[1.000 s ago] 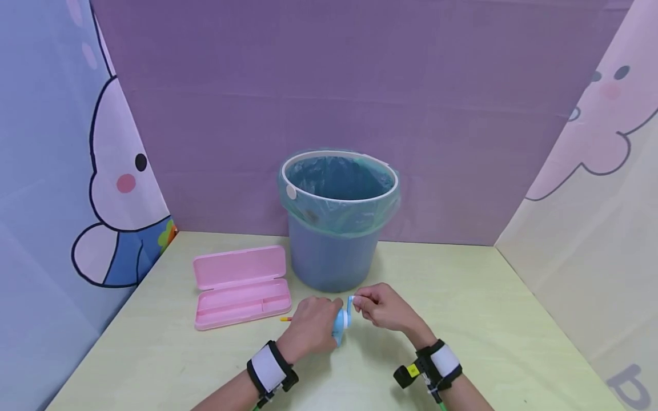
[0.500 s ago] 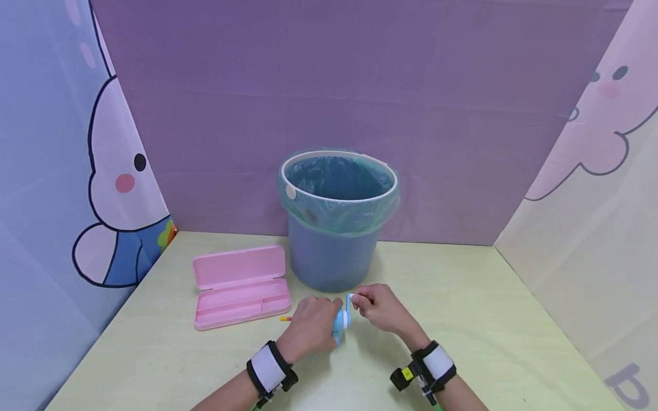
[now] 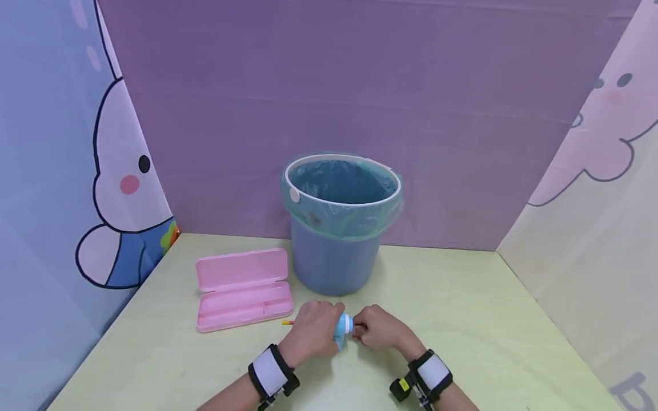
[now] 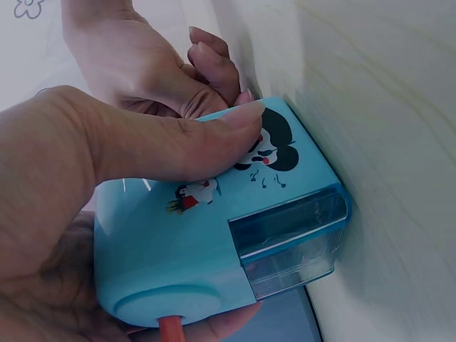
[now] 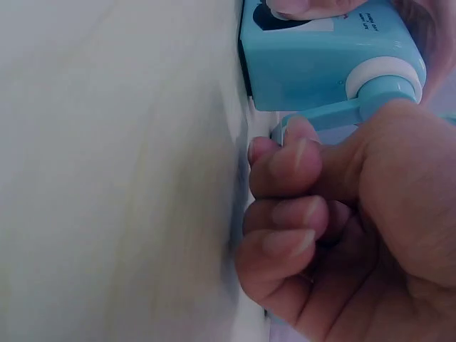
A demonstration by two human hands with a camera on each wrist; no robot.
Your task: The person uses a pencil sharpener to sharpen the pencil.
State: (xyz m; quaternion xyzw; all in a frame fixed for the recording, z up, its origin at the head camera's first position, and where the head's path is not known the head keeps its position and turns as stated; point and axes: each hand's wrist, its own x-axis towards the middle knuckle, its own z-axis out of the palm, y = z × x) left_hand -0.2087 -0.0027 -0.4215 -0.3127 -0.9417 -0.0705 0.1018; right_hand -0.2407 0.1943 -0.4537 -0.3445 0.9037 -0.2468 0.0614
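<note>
A light blue crank pencil sharpener point(image 4: 171, 249) with cartoon prints and a clear shavings drawer point(image 4: 296, 246) rests on the table. My left hand point(image 3: 313, 330) grips its body, thumb across the printed face in the left wrist view. From the hole at one end sticks a pencil point(image 4: 171, 329), its reddish shaft showing; in the head view its yellow-orange end pokes out left of the hand. At the other end, my right hand point(image 3: 380, 327) pinches the end of the blue crank arm point(image 5: 331, 114) with curled fingers, which hide the knob.
An open pink pencil case point(image 3: 244, 308) lies to the left, with its lid raised at the back. Behind the hands stands a blue bucket point(image 3: 334, 262) lined with a green-blue bag. Purple, blue and pale printed cloths wall in the pale yellow table point(image 3: 462, 308).
My right hand has swung down toward me from beyond the sharpener, turning the crank with it. The left hand keeps its grip, and the head view has shifted slightly.
</note>
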